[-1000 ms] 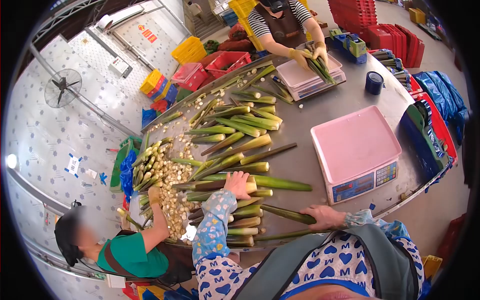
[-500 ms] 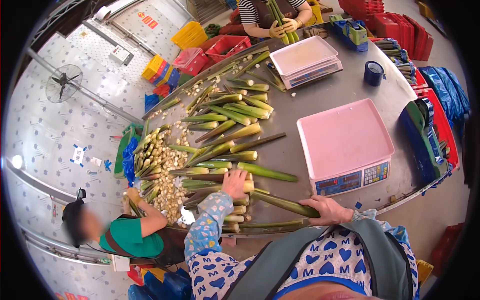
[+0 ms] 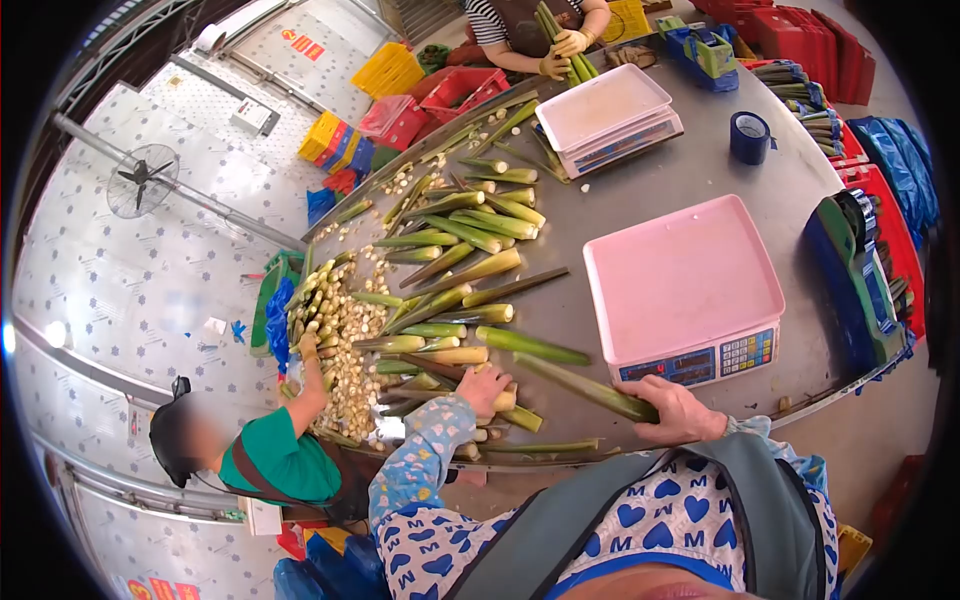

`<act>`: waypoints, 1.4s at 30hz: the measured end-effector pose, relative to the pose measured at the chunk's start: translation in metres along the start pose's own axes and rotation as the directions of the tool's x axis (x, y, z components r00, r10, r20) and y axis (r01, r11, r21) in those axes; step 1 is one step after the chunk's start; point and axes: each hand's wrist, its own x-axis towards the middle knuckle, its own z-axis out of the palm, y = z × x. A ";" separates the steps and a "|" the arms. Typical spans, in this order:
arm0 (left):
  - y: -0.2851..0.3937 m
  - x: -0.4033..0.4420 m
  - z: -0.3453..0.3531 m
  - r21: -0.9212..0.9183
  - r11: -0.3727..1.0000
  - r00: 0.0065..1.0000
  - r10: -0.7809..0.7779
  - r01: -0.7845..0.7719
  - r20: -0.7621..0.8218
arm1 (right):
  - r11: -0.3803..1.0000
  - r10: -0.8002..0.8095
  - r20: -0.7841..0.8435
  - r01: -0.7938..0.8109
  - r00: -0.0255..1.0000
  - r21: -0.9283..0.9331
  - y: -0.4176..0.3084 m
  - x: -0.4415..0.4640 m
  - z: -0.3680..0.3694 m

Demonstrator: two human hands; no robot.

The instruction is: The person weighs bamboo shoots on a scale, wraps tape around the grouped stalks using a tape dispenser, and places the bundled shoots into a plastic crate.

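My right hand (image 3: 675,410) is closed round the thick end of a long green stalk (image 3: 580,385), whose other end points up and left above the steel table (image 3: 560,345). My left hand (image 3: 484,390) rests on the near end of the pile of cut stalks (image 3: 470,225), its fingers over a pale stalk end; whether it grips one is hard to tell. Just in front of my right hand stands a scale with a pink tray (image 3: 685,275). Another green stalk (image 3: 533,345) lies apart, left of the scale.
A co-worker in green (image 3: 285,455) reaches into the stalks at the left, beside scattered pale pieces (image 3: 350,350). Across the table another co-worker (image 3: 520,35) holds stalks behind a second scale (image 3: 608,110). Blue tape (image 3: 749,138) and a green-blue tape dispenser (image 3: 850,275) sit at the right.
My right hand has moved slightly right with its stalk, which has come away from the pile toward the scale. My left hand has shifted slightly right and down. The far co-worker has lifted stalks off the second scale.
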 end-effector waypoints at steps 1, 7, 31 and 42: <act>0.000 -0.001 -0.003 0.008 1.000 1.000 -0.015 0.015 -0.025 | 1.000 -0.011 -0.040 0.012 0.999 0.018 -0.002 -0.001 -0.007; 0.021 0.001 0.002 0.076 0.988 0.949 -0.110 0.138 -0.297 | 0.956 0.215 -0.288 -0.141 0.933 0.257 0.007 -0.008 -0.037; 0.179 0.146 -0.150 0.079 0.828 0.454 0.382 -0.556 -0.805 | 0.937 0.177 -0.485 -0.298 0.856 -0.184 0.101 0.074 -0.103; 0.128 0.073 0.029 -0.885 0.222 0.343 -0.936 0.409 -0.077 | 0.945 0.075 -0.592 -0.247 0.803 -0.216 0.029 -0.006 -0.061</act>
